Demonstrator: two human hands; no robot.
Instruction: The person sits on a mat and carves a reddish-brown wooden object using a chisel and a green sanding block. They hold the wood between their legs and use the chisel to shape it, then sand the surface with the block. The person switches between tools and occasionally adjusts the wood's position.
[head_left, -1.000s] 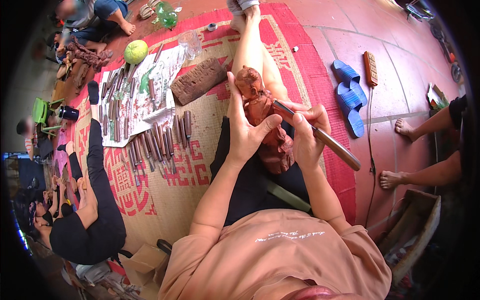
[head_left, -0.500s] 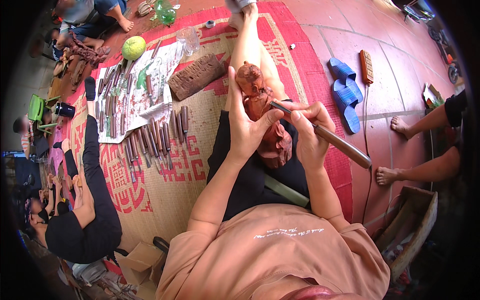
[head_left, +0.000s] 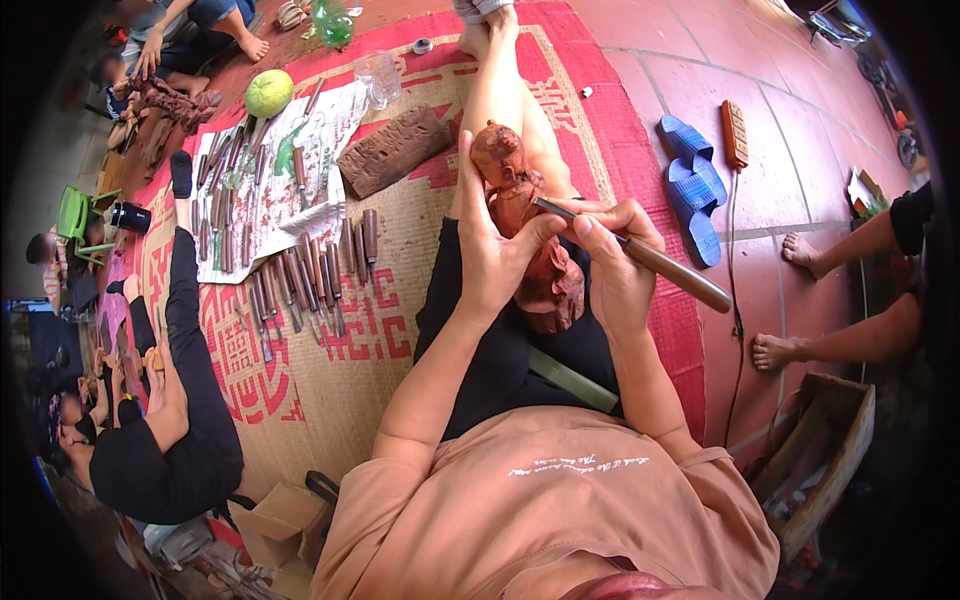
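Observation:
A reddish-brown carved wooden figurine [head_left: 552,285] with a rounded head leans over my lap. My left hand [head_left: 490,250] wraps round its left side, the thumb lying across its middle. In my right hand [head_left: 622,255] is a wood-carving chisel [head_left: 678,275] with a brown handle, held much like a pen. Its metal blade points left and meets the figurine's middle, close to my left thumb. The tip's exact contact is partly hidden by my fingers.
Left on the patterned mat [head_left: 350,380] lie many carving tools [head_left: 300,275], some on a paper sheet [head_left: 330,130]. A wooden block [head_left: 395,152], green fruit [head_left: 269,93] and clear cup [head_left: 377,78] are beyond. Blue slippers [head_left: 693,190] and a power strip [head_left: 735,133] lie right. Other people sit around.
The chisel and my right hand have shifted slightly left, the handle end moving up and left. My left hand keeps its hold. At the far left, another person's arm now reaches down.

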